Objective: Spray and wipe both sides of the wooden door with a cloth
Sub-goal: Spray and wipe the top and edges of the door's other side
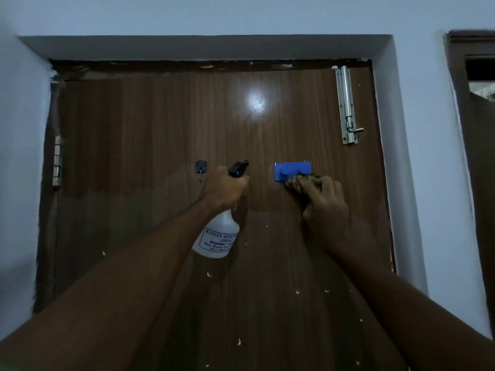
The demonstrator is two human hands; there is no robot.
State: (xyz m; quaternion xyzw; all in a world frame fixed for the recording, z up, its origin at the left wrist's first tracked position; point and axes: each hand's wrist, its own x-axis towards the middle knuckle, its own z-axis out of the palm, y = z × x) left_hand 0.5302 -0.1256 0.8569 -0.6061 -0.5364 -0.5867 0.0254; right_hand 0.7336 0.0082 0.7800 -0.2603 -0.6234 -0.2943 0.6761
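Brown cloth [304, 182], bunched in my right hand [325, 202], presses the wooden door [150, 135] under the blue hook rack [292, 171]. My left hand [223, 188] grips the spray bottle [218, 236], nozzle up toward the door's top edge.

Left hand [223, 190] grips spray bottle [218, 236]; right hand [325, 203] presses cloth [300, 182] against wooden door [160, 124], touching blue hook rack [292, 170].

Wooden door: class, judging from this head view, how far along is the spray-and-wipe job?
Done: nothing certain, though the wooden door shows a glossy sheen up top. In hand: the left hand grips the spray bottle; the right hand presses the cloth beside the blue hook rack. Left: the speckled lower panel and the unseen other side.
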